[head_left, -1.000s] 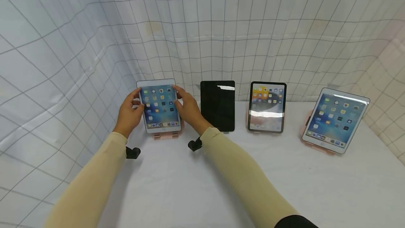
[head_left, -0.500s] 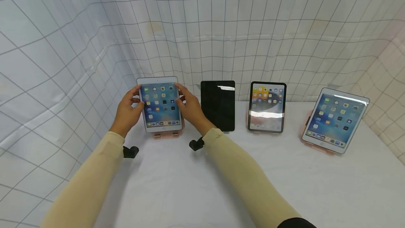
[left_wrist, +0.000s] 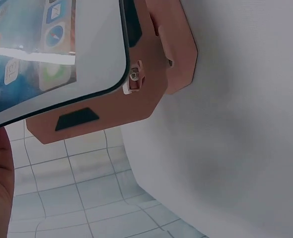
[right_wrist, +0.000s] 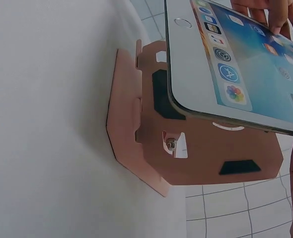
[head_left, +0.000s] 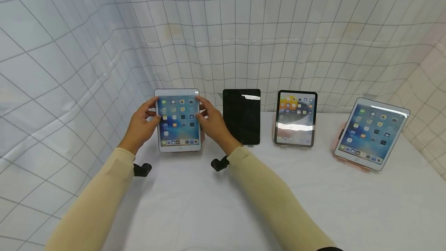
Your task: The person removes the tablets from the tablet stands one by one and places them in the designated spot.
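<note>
A white tablet [head_left: 179, 121] with a lit home screen is held between two hands at the left in the head view. My left hand [head_left: 141, 125] pinches its left edge, thumb on the front bezel. On the opposite edge, my right hand [head_left: 213, 124] grips it the same way. Both wrist views show the tablet's lower end raised off a rose-coloured metal stand [right_wrist: 206, 161], with a gap between them. From the head, the tablet hides nearly all of that stand. Green-black pads [left_wrist: 77, 119] show on the stand's back plate.
Right of the hands, a dark-screened tablet [head_left: 241, 117], a black-framed lit tablet [head_left: 295, 119] and a tilted white tablet [head_left: 373, 133] stand on the white-covered table [head_left: 195, 204]. White grid-patterned cloth [head_left: 237, 30] hangs behind and at the sides.
Both hands have brought the white tablet off its stand, first slightly up, then toward me and a little right. It now covers the stand's base, visible earlier. The other tablets stay put.
</note>
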Tool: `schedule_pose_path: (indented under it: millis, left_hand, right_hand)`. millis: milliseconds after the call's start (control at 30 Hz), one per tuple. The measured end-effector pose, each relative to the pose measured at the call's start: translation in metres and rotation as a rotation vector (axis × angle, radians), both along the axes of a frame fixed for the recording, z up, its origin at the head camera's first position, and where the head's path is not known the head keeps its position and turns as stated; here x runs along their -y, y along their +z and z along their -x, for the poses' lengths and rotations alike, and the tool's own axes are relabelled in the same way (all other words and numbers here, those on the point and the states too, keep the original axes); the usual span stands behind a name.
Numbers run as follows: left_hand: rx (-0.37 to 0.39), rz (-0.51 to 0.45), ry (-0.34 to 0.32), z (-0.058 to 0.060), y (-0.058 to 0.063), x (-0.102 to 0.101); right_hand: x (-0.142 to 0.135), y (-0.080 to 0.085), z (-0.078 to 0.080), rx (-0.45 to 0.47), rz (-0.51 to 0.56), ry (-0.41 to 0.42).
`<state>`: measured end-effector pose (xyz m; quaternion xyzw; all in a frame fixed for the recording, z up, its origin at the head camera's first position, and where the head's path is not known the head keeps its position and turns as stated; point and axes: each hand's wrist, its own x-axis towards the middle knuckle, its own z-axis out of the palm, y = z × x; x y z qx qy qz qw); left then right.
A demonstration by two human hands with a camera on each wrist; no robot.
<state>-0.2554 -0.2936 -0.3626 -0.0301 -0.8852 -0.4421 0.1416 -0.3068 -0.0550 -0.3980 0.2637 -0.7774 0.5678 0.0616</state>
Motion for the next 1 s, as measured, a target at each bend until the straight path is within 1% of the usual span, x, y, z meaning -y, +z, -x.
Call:
schedule_pose_path:
  millis: [233, 333, 433, 567, 700, 900, 1000]
  left_hand:
    - [0.034, 0.005, -0.018, -0.011, 0.003, 0.000]
    - [0.050, 0.004, -0.034, -0.017, 0.005, 0.000]
    - [0.061, 0.008, -0.053, -0.022, 0.004, 0.000]
    - [0.091, 0.013, -0.063, -0.027, 0.003, 0.002]
    - [0.110, -0.004, -0.072, -0.032, 0.002, 0.002]
    - [0.160, -0.040, -0.106, -0.040, -0.001, 0.000]
    - [0.177, -0.053, -0.121, -0.046, -0.002, 0.000]
  right_hand:
    - [-0.003, -0.001, -0.009, 0.015, 0.000, 0.009]
    - [-0.004, -0.002, -0.012, 0.039, -0.001, 0.005]
    - [-0.006, -0.004, -0.016, 0.054, 0.000, 0.006]
    - [-0.007, -0.007, -0.022, 0.068, -0.004, 0.012]
    - [-0.008, -0.009, -0.026, 0.081, -0.020, 0.015]
    - [-0.012, -0.008, -0.036, 0.145, -0.005, 0.044]
    - [-0.013, -0.007, -0.042, 0.166, -0.016, 0.058]
